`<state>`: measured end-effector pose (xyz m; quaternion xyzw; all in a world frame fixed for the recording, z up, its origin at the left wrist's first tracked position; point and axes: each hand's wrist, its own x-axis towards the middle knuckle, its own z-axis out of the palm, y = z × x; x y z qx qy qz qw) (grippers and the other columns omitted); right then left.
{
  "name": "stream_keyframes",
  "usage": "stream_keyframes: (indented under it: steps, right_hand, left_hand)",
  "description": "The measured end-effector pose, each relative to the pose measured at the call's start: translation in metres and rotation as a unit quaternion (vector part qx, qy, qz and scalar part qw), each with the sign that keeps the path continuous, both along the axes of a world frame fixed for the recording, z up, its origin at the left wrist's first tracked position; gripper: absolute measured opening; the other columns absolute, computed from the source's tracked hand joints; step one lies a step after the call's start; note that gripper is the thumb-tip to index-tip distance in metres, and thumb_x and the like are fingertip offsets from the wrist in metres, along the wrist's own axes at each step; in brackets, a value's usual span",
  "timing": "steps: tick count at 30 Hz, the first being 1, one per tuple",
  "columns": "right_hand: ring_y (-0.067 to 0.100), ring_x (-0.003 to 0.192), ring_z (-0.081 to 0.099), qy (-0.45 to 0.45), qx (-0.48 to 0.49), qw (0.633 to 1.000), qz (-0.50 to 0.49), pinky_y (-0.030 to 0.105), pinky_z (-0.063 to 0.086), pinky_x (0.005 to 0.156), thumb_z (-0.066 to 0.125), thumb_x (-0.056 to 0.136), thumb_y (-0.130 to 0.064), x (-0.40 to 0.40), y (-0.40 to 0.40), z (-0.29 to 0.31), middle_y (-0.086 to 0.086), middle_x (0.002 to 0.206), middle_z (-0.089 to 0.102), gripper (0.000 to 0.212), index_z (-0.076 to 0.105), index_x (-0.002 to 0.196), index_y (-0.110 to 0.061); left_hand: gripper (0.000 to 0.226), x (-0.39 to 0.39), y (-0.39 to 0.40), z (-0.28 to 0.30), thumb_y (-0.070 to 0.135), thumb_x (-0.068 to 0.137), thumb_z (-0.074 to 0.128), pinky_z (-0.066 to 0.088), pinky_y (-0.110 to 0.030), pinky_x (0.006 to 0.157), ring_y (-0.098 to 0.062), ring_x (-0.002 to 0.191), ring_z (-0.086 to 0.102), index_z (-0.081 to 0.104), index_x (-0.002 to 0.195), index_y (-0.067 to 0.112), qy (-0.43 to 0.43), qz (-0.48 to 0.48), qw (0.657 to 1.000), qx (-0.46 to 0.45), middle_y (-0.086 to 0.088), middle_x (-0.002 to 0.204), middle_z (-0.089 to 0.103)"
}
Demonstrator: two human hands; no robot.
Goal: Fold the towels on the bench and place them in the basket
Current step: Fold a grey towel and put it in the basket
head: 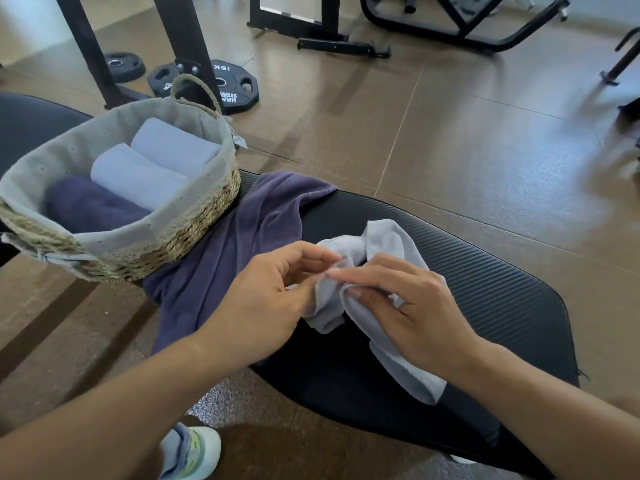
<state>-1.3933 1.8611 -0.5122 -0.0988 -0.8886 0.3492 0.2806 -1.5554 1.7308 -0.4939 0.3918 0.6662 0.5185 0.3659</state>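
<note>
Both my left hand point(266, 299) and right hand point(412, 306) pinch a crumpled grey towel point(391, 237) mid-frame; three rolled towels fill the basket point(207, 216) upper left, purple towel point(242, 230) unfolded.

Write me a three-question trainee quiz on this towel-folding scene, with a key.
1. How many rolled towels lie in the basket?
2. True or false: the purple towel on the bench is already folded.
3. Which towel do the left hand and right hand hold? A) the light grey towel B) the purple towel C) none

Key: 1. Three: two light, one dark. 2. False, it lies loose, partly under the basket. 3. A.
</note>
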Motion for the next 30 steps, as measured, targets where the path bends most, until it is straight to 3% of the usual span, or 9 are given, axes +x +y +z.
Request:
stream_keyframes:
  steps: [4, 7, 9, 11, 15, 18, 21, 25, 30]
  right_hand:
    - [0.010, 0.080, 0.064, -0.004, -0.007, 1.000, -0.010, 0.023, 0.052, 0.070, 0.069, 0.095, -0.007, 0.000, -0.001, 0.003, -0.012, 0.089, 0.065, 0.034, 0.071, 0.125, -0.023]
    - [0.001, 0.091, 0.069, 0.000, -0.040, 0.998, -0.038, 0.016, 0.053, 0.079, 0.073, 0.092, -0.007, 0.001, -0.003, 0.004, -0.014, 0.098, 0.073, 0.027, 0.075, 0.116, -0.018]
    - [0.001, 0.095, 0.072, 0.003, -0.072, 0.995, -0.067, 0.018, 0.055, 0.082, 0.076, 0.090, -0.009, 0.002, -0.003, 0.006, -0.016, 0.100, 0.076, 0.022, 0.074, 0.109, -0.020]
    - [0.001, 0.086, 0.071, 0.001, -0.093, 0.991, -0.095, 0.014, 0.052, 0.076, 0.078, 0.088, -0.012, 0.003, -0.002, 0.009, -0.016, 0.091, 0.075, 0.016, 0.074, 0.098, -0.023]
    - [0.000, 0.071, 0.064, -0.008, -0.097, 0.990, -0.103, 0.008, 0.044, 0.069, 0.080, 0.086, -0.013, 0.002, -0.005, 0.012, -0.013, 0.082, 0.072, 0.010, 0.073, 0.091, -0.019]
    - [0.000, 0.076, 0.066, -0.004, -0.100, 0.989, -0.108, 0.010, 0.045, 0.073, 0.079, 0.086, -0.016, 0.001, -0.005, 0.013, -0.016, 0.087, 0.073, 0.016, 0.072, 0.091, -0.030]
    - [0.003, 0.080, 0.068, -0.004, -0.107, 0.989, -0.106, 0.013, 0.048, 0.076, 0.079, 0.087, -0.016, 0.002, -0.003, 0.014, -0.018, 0.090, 0.074, 0.016, 0.074, 0.093, -0.031]
    - [0.001, 0.083, 0.068, -0.002, -0.121, 0.990, -0.078, 0.012, 0.047, 0.077, 0.078, 0.087, -0.019, 0.000, -0.006, 0.013, -0.018, 0.092, 0.075, 0.013, 0.076, 0.096, -0.028]
    - [0.002, 0.083, 0.070, 0.009, -0.127, 0.988, -0.088, 0.012, 0.049, 0.077, 0.081, 0.084, -0.016, 0.001, -0.005, 0.013, -0.015, 0.089, 0.077, 0.014, 0.077, 0.093, -0.026]
  left_hand:
    - [0.004, 0.005, -0.001, 0.001, 0.014, 0.086, 0.078, 0.054, -0.027, 0.077, -0.010, 0.076, 0.070, 0.077, 0.090, 0.014, -0.015, 0.045, 0.999, 0.003, -0.003, 0.083, 0.078]
    - [0.011, 0.008, -0.002, 0.006, 0.019, 0.092, 0.070, 0.052, -0.017, 0.075, -0.006, 0.077, 0.069, 0.080, 0.091, 0.013, -0.028, 0.013, 1.000, 0.002, -0.005, 0.083, 0.079]
    - [0.012, 0.008, -0.004, 0.009, 0.023, 0.085, 0.076, 0.054, -0.017, 0.083, -0.007, 0.087, 0.074, 0.080, 0.096, 0.018, -0.042, -0.011, 0.999, 0.004, 0.000, 0.089, 0.080]
    - [0.028, 0.011, -0.006, 0.009, 0.019, 0.077, 0.084, 0.055, -0.021, 0.089, -0.008, 0.096, 0.075, 0.078, 0.104, 0.020, -0.030, -0.052, 0.998, 0.009, 0.006, 0.097, 0.080]
    - [0.023, 0.017, -0.006, 0.009, 0.014, 0.089, 0.074, 0.049, -0.008, 0.081, 0.007, 0.097, 0.070, 0.080, 0.106, 0.028, 0.062, -0.012, 0.997, 0.040, 0.022, 0.096, 0.077]
    - [0.014, 0.013, -0.005, 0.005, 0.024, 0.089, 0.075, 0.053, -0.022, 0.080, -0.001, 0.086, 0.070, 0.081, 0.093, 0.036, 0.144, 0.076, 0.986, 0.040, 0.017, 0.087, 0.075]
    - [0.013, 0.008, -0.003, 0.003, 0.039, 0.081, 0.080, 0.060, -0.038, 0.071, -0.005, 0.069, 0.067, 0.083, 0.091, 0.030, 0.100, 0.120, 0.987, 0.039, 0.009, 0.073, 0.072]
    - [0.009, 0.015, -0.005, 0.006, 0.028, 0.078, 0.081, 0.059, -0.022, 0.070, 0.003, 0.068, 0.070, 0.082, 0.086, 0.031, 0.020, 0.108, 0.993, 0.036, 0.015, 0.074, 0.077]
    - [0.022, 0.021, -0.006, 0.007, 0.014, 0.088, 0.074, 0.052, -0.011, 0.067, 0.007, 0.067, 0.069, 0.077, 0.085, 0.036, 0.039, 0.086, 0.995, 0.032, 0.020, 0.072, 0.076]
